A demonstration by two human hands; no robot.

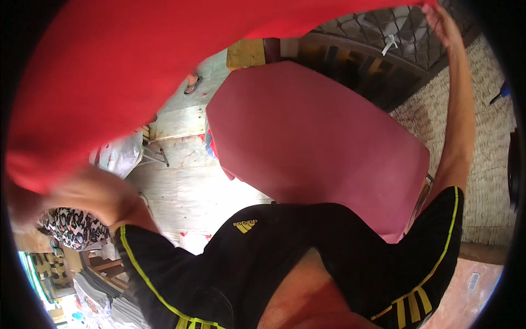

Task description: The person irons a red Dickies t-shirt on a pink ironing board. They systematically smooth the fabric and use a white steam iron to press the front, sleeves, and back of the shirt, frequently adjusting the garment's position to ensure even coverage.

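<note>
A large red cloth (126,71) spreads in the air across the upper left of the view, its lower edge blurred by motion. At the far upper right, my right hand (436,24) is raised with the arm stretched out, pinching one end of the cloth. My left hand (33,200) is out at the left and smeared by motion; the cloth's other end hangs from it, though single fingers do not show. Below the cloth and in front of me stands a table with a smooth mauve cover (312,137).
Beyond the table is dark wooden furniture with a lattice (361,33). A woven straw-like wall (482,137) runs along the right. Another person's sandalled foot (192,85) shows on the pale floor (181,159). At left are a patterned bundle (76,227) and stacked grey fabric (104,299).
</note>
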